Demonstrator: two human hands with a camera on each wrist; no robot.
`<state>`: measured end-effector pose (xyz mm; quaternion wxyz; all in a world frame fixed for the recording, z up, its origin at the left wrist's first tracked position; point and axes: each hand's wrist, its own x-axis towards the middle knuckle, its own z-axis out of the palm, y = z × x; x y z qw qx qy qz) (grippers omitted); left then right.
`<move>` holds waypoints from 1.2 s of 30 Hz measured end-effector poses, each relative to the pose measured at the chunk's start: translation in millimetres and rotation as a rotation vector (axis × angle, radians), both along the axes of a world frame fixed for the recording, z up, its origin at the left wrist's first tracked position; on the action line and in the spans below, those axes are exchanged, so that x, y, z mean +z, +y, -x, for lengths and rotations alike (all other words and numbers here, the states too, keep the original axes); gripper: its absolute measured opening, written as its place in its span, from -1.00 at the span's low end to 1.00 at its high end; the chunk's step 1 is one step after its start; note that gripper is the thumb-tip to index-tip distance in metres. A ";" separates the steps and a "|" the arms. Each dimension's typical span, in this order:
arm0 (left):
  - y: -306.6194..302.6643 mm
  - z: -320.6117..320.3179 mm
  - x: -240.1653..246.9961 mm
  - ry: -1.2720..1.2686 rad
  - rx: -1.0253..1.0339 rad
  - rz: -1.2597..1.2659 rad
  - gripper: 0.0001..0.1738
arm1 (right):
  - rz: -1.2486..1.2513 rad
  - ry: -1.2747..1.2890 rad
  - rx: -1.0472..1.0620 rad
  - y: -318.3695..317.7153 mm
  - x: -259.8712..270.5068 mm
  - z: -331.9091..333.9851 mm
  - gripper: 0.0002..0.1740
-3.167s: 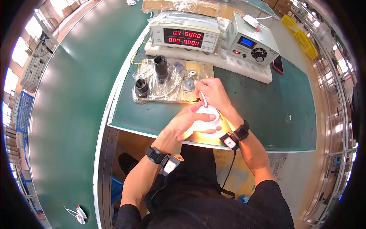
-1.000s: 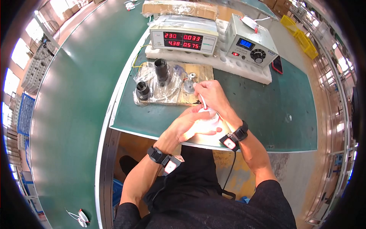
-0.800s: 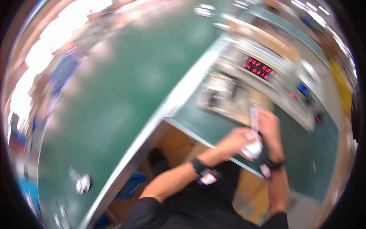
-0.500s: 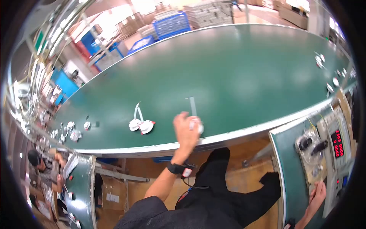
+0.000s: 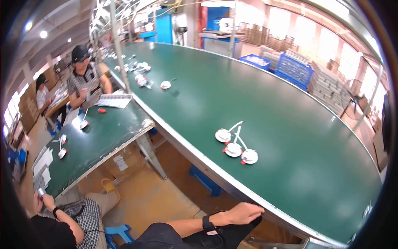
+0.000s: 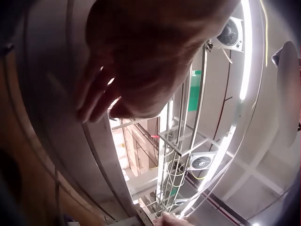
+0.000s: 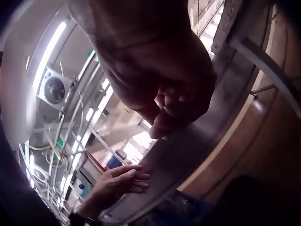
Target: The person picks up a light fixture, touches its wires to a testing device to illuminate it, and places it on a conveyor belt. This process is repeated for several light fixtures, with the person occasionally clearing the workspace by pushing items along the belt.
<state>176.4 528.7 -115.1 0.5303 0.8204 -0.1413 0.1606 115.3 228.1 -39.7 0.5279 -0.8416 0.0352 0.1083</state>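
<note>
My left hand (image 5: 243, 213) is beside the metal edge of the long green bench (image 5: 286, 137), its fingers loosely extended and holding nothing. It fills the top of the left wrist view as a dark shape and appears again in the right wrist view (image 7: 120, 185). My right hand (image 7: 164, 80) is outside the head view; its fingers curl loosely with nothing visible in them. Beyond the left hand, three round white downlights lie close together: one on the left (image 5: 223, 135), one in the middle (image 5: 233, 150) and one on the right (image 5: 249, 157). They have white leads and red connectors.
Farther along the bench lie a lone downlight (image 5: 166, 84) and several more white lamps. A seated person (image 5: 85, 74) works behind a side table (image 5: 105, 128); another person's legs (image 5: 89, 211) are near at lower left. A metal table leg (image 5: 151, 157) stands between.
Both hands held a glowing downlight by the meter. The left hand then carried it to the long bench, released it beside two others and drew back. The head view has turned left.
</note>
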 end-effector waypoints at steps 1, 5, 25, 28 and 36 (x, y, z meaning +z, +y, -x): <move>2.2 3.0 -16.1 0.108 -0.065 -0.161 -0.72 | 0.055 -0.020 0.048 2.5 -17.9 -6.7 -0.64; 20.7 15.4 -64.8 0.490 -0.256 -0.535 -0.66 | 0.082 -0.008 0.036 15.9 -17.7 -12.0 -0.61; -185.9 36.1 37.6 0.657 -1.735 -0.198 -0.21 | -0.508 -0.412 -1.092 -81.5 1.1 42.8 -0.63; -187.4 25.4 38.2 0.786 -1.560 -0.219 -0.24 | -0.445 -0.417 -1.145 -85.4 -1.5 61.4 -0.63; -108.7 -28.3 0.8 0.642 -0.685 -0.206 -0.49 | 0.084 -0.339 -0.887 -81.7 -29.3 62.0 -0.78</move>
